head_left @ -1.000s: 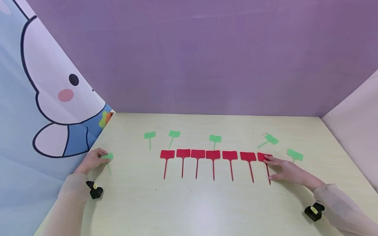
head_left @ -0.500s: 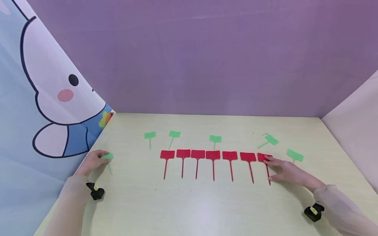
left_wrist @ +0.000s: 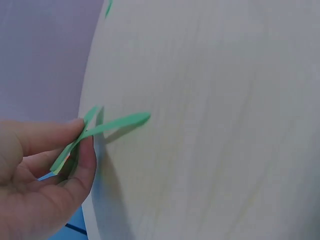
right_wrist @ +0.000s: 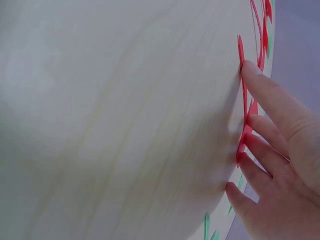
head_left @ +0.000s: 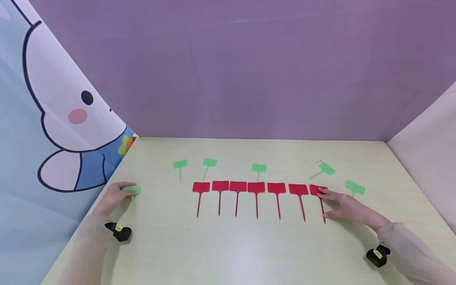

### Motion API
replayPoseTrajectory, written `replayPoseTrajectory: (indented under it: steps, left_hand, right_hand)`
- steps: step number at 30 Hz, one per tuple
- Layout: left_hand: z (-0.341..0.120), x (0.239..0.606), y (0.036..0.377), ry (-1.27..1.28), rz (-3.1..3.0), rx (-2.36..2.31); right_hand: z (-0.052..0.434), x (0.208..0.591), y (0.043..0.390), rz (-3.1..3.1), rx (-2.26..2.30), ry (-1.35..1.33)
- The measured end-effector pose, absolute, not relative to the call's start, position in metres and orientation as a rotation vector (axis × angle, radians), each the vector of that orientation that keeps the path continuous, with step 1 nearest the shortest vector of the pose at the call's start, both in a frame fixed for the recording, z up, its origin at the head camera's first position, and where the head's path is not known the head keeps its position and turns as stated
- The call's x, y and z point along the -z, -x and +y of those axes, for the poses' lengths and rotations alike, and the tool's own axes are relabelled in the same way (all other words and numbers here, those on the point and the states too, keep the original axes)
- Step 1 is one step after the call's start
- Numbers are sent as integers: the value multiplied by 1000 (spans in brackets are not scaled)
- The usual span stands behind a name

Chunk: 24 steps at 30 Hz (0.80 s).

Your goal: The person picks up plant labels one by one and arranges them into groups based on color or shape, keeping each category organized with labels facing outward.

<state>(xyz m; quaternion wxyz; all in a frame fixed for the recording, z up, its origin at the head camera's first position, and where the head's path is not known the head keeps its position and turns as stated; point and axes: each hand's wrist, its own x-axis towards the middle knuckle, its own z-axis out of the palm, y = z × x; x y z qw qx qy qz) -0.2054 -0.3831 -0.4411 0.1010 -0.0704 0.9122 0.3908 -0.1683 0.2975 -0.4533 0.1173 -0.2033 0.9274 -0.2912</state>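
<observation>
My right hand (head_left: 347,208) presses flat fingers on the last red tag (head_left: 318,191) ending the row mid-tabletop (head_left: 231,253), my left hand (head_left: 115,196) pinches a green tag (head_left: 132,190) near the left edge; I judge lining up greens comes next.

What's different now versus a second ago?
The left hand, pinching the green tag, has drawn it slightly toward the person and lifted it. The right hand still rests on the end red tag; the red row and other green tags are unchanged.
</observation>
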Motion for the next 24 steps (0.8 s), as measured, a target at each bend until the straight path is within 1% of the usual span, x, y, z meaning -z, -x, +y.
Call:
replayPoseTrajectory:
  steps: [15, 24]
  left_hand:
    - [-349, 430, 208, 165, 2599, -1240]
    - [-328, 424, 205, 48, 2613, -1272]
  right_hand:
    - [298, 453, 169, 2717, 843, 600]
    - [297, 453, 169, 2724, 828, 612]
